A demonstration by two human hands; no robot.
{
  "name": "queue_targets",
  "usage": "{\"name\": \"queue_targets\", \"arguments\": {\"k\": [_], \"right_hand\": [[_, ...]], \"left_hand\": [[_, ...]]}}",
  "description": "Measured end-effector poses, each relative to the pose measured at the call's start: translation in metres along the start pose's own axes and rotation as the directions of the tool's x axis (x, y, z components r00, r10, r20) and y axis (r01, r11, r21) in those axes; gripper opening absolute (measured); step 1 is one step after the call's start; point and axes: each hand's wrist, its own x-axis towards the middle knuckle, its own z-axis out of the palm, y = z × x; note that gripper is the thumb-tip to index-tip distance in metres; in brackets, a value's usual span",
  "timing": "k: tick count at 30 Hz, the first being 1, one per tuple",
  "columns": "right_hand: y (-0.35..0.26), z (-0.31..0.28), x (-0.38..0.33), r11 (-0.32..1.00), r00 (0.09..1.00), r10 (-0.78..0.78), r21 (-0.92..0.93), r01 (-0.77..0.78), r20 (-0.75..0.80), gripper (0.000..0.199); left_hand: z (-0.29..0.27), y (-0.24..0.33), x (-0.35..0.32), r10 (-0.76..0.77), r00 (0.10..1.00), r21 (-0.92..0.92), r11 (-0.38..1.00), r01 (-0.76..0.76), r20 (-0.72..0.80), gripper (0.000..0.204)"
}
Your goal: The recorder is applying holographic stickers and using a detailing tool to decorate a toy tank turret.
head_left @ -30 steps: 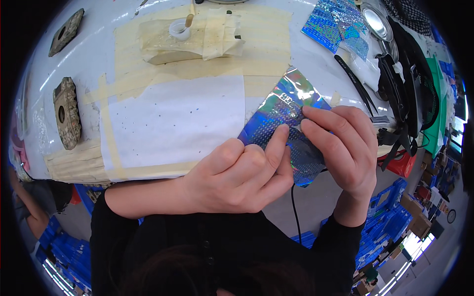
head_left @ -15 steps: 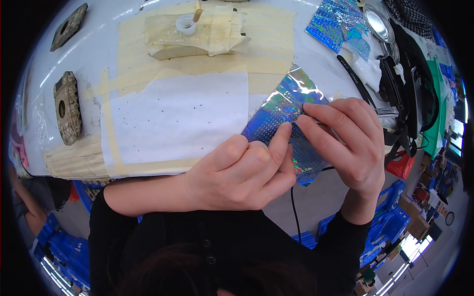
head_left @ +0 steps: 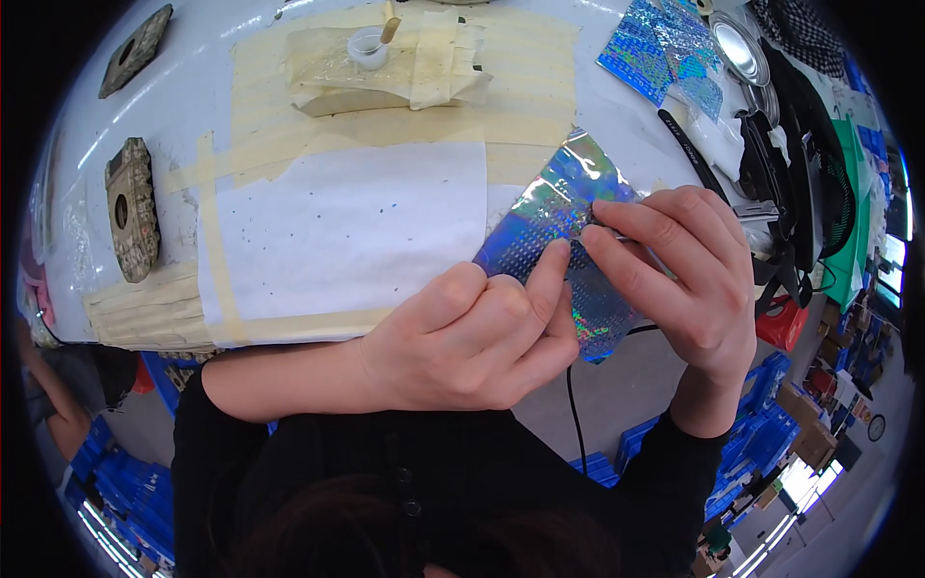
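A shiny blue-silver holographic sheet [head_left: 568,188] with rows of tiny pieces or dots lies slanted over the table's front edge. My left hand [head_left: 482,342] grips its lower part, fingers curled, with the index fingertip pressing the dotted surface. On the other side my right hand [head_left: 679,275] is closed, its fingertips brought close together on the sheet beside that index finger. Whatever sits between those fingertips is too small to make out. Left of the sheet, white paper [head_left: 347,231] is taped down, with several tiny dark bits scattered on it.
Farther back, a small white cup [head_left: 368,48] with a wooden stick stands on a taped pad [head_left: 328,82]. Two camouflage-patterned pieces [head_left: 132,210] with round holes lie at left. At right are more holographic sheets [head_left: 641,53], tweezers [head_left: 689,149], a metal tin [head_left: 740,48] and a black bag [head_left: 805,173].
My right hand has shifted very slightly to the right at the wrist, its fingertips staying on the sheet. My left hand and the sheet look almost the same.
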Motion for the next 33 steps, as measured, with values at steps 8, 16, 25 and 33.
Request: {"name": "queue_targets", "arguments": {"k": [8, 16, 25, 33], "right_hand": [[0.001, -0.001, 0.002, 1.0, 1.0, -0.022, -0.01, 0.022, 0.01, 0.028], [0.006, -0.005, 0.01, 0.998, 0.998, -0.066, 0.018, 0.065, 0.02, 0.032], [0.013, -0.007, 0.013, 0.996, 0.995, -0.074, 0.056, 0.07, 0.062, 0.029], [0.015, -0.007, 0.012, 0.996, 0.995, -0.07, 0.067, 0.066, 0.069, 0.028]], "left_hand": [[-0.001, -0.001, 0.0, 0.008, 1.0, -0.006, 1.0, -0.008, 0.012, 0.007], [0.002, -0.001, -0.001, 0.022, 1.0, 0.015, 1.0, -0.022, -0.009, 0.006], [0.0, -0.001, -0.001, 0.026, 1.0, 0.007, 1.0, -0.026, 0.008, 0.007], [0.001, 0.0, -0.001, 0.011, 1.0, -0.004, 1.0, -0.011, -0.012, 0.004]]}}
